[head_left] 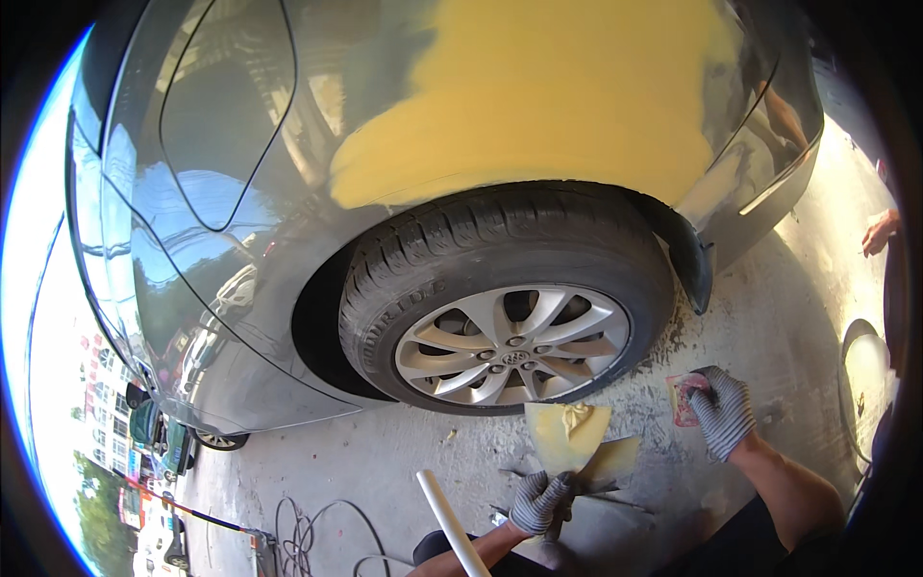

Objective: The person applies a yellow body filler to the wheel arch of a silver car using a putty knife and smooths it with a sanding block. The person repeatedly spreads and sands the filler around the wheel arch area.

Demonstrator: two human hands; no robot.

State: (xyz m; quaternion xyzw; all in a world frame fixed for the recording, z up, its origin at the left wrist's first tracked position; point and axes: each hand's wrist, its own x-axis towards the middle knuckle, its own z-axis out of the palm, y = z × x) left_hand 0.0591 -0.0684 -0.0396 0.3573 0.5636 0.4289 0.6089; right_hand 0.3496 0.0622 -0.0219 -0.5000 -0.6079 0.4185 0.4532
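My left hand (pixel 538 502), in a grey striped glove, is closed low in front of the wheel. It grips a putty knife (pixel 613 460) with a yellow-smeared blade and a pale mixing plate (pixel 567 435) bearing a dab of cream putty (pixel 575 419); their handles are partly hidden. My right hand (pixel 723 413), gloved alike, pinches a small, flat red piece with pale marks (pixel 686 399), whose exact kind I cannot make out. Both hands are below the dark car's fender (pixel 288 317), which carries a broad patch of yellow filler (pixel 538 106) above the wheel arch.
The tyre (pixel 510 231) and silver alloy wheel (pixel 514 358) stand just beyond my hands. A white rod (pixel 450 524) crosses the lower foreground. Looped cable (pixel 303 539) lies on the concrete floor (pixel 404 462). At the far right another person's hand (pixel 879 233) shows.
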